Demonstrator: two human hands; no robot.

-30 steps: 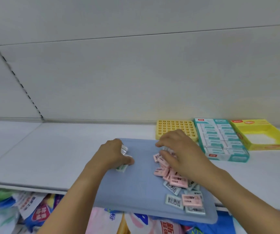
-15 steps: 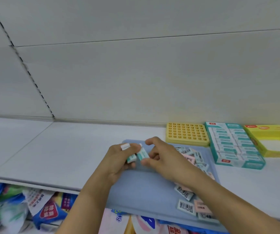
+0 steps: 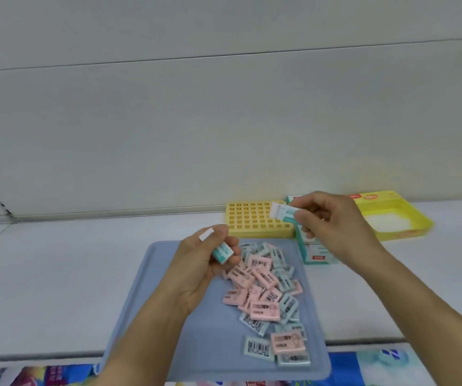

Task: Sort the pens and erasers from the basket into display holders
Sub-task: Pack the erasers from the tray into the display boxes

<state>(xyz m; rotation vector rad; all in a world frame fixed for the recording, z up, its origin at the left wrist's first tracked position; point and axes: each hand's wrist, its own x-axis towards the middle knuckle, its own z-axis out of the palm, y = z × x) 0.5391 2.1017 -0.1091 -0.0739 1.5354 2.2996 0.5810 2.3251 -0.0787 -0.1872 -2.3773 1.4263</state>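
The right hand (image 3: pixel 332 227) pinches a teal eraser (image 3: pixel 284 212) above the teal box (image 3: pixel 311 250). The left hand (image 3: pixel 204 263) holds another eraser (image 3: pixel 222 252) over the blue tray (image 3: pixel 140 302). With such a light pinch, the eraser may slip and fall beside the box.

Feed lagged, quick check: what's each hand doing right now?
Left hand: grips a teal eraser.
Right hand: pinches another teal-and-white eraser.

Eraser pile (image 3: pixel 266 291) crowds tray's (image 3: pixel 151 274) right; left seemingly free.
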